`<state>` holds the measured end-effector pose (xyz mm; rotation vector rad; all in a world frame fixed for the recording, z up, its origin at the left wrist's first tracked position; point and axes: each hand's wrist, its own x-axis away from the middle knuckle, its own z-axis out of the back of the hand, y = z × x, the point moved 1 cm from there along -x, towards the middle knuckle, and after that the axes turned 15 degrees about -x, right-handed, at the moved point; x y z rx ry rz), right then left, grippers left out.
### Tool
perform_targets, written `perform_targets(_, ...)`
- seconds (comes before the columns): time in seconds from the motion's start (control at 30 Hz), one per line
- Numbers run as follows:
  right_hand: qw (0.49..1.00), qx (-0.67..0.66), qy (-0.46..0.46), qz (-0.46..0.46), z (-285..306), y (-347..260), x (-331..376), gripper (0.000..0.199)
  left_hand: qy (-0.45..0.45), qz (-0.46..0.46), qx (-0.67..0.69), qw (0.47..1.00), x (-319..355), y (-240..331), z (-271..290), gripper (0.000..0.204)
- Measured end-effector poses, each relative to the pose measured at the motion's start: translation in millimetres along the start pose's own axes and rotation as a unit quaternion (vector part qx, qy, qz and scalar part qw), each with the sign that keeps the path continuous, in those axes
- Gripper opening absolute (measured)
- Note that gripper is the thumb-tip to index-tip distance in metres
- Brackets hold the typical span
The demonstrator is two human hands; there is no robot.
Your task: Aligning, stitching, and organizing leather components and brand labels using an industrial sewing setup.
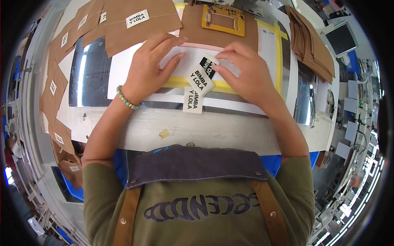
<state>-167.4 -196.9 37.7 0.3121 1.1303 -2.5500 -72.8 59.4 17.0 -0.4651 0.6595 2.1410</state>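
Observation:
My right hand has its thumb and forefinger at a small label with a dark printed patch, seemingly pinching its edge. Overlapping that label is a white label with black print, lying at a slant. Under it, closer to me, a second white label sits on the sheet's edge. My left hand has thumb and fingers apart and holds nothing. Its fingertips reach the near edge of a brown fabric panel. On this panel rests a yellow frame template with a rectangular window.
Brown pieces with sewn-on white labels trail along the table's left side. A stack of brown panels lies at the right. Part of a machine shows at the far edge. A tan scrap lies near me on the pale tabletop.

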Motion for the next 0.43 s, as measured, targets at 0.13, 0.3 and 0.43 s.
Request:
perform_targets(0.13,0.999,0.012,0.034,-0.011,-4,-2,-8,0.009,-0.079,0.085,0.136,0.984,0,15,9,0.022)
perform_targets(0.3,0.992,0.044,0.115,0.025,8,-20,-5,0.013,-0.148,0.143,0.264,0.942,-5,36,8,0.021)
perform_targets(0.43,0.997,0.062,0.016,-0.050,-14,-6,4,0.024,-0.150,0.110,0.267,0.946,-13,41,6,0.020)
